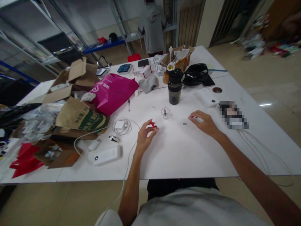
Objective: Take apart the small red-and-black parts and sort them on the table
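Note:
My left hand pinches a small red piece with a dark end between thumb and fingers, a little above the white table. To the right, my right hand has its fingertips pressed together. Whatever they hold, if anything, is too small to make out. Between the hands lie a few tiny dark metallic-looking bits. A small clear round cup stands just beyond my left hand, with a small reddish and dark item inside. Behind it a dark-lidded drinking bottle stands upright.
White power banks and a coiled white cable lie left; a cabled phone lies right. Open cardboard boxes and a pink bag crowd the left. A person in grey stands beyond the table.

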Demonstrator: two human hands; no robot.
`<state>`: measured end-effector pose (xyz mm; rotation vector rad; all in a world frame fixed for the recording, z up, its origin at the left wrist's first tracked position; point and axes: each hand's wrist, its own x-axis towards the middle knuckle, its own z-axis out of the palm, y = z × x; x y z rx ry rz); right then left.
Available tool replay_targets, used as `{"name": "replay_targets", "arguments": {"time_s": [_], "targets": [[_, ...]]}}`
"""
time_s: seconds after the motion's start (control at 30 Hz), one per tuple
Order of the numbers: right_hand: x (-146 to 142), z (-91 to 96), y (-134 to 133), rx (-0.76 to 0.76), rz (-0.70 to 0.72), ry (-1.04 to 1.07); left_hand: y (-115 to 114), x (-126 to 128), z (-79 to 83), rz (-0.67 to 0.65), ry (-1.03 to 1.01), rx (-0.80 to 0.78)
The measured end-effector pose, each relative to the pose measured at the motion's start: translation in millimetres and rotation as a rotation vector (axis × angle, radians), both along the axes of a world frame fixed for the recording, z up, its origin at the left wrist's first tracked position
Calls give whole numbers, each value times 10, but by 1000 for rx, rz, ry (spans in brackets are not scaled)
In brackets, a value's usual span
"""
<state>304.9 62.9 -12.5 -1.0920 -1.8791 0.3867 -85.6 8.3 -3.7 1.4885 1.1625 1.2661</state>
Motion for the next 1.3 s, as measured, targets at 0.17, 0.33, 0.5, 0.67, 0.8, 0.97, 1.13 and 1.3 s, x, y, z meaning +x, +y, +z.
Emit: {"name": "replay_targets", "arguments": {"time_s": [0.17,0.33,0.5,0.67,0.8,0.97,1.13,1.3], "targets": [[46,-119,-60,-26,2,-31,99,-78,-12,-39,390,205],[65,-186,-74,-15,6,-60,134,-99,-11,-117,622,209],[81,-199,-90,-25,9,-113,140,-62,-22,-153,673,220],[79,-175,-94,-20,18,-142,191,-39,-52,-163,662,226],[70,-145,-106,-56,2,-156,243,-71,-31,-193,663,180],[68,-133,-114,-62,5,-169,271,-107,7,-215,680,162],[78,-139,-117,-85,16,-174,269,-120,12,-236,688,170],[88,-139,-132,-104,24,-183,259,-133,17,-227,698,153]]}}
